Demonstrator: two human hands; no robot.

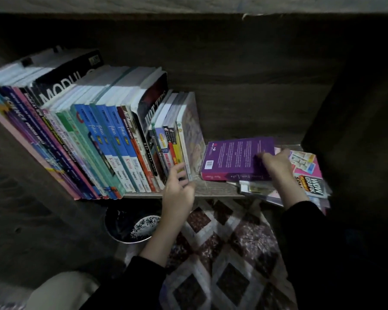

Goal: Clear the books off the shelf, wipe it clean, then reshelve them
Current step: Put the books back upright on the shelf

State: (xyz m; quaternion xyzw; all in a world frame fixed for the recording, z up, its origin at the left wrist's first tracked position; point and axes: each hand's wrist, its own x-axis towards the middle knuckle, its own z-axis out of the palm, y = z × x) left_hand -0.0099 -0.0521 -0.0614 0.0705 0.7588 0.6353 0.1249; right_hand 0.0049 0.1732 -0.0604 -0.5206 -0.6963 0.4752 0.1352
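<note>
A long row of upright books fills the left and middle of the wooden shelf, leaning left. My left hand touches the lower spines of the small books at the row's right end, fingers loosely bent. A purple book lies flat on a stack of flat books and magazines at the shelf's right. My right hand grips the purple book's right edge, fingers on its cover.
The shelf's dark side wall rises close on the right, and a wooden panel on the left. Below the shelf, a round dark bowl sits on the floor beside a patterned maroon and white rug.
</note>
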